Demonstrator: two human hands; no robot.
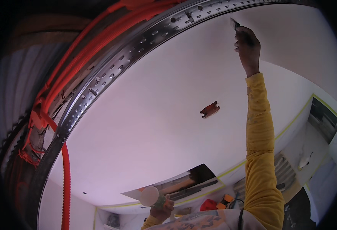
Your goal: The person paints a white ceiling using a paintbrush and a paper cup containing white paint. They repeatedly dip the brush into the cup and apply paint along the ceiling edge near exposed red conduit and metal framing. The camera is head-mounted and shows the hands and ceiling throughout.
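My right hand point(245, 44) is raised at the top right, closed round a small dark-handled tool point(236, 23) with a pale tip, a brush or a blade. Its tip is at the white painted surface point(168, 103), just below the perforated metal channel point(153, 36). My left hand point(162, 211) is low in the centre, wrapped round a pale cup point(150, 196) with a green side; what is in it I cannot make out.
Red corrugated conduits point(66, 180) run along the channel and hang at the left. A red box point(209, 109) sits in a cut-out in the white surface. Dark openings point(323, 117), yellow tape edging and red and orange items point(225, 201) are at right and bottom.
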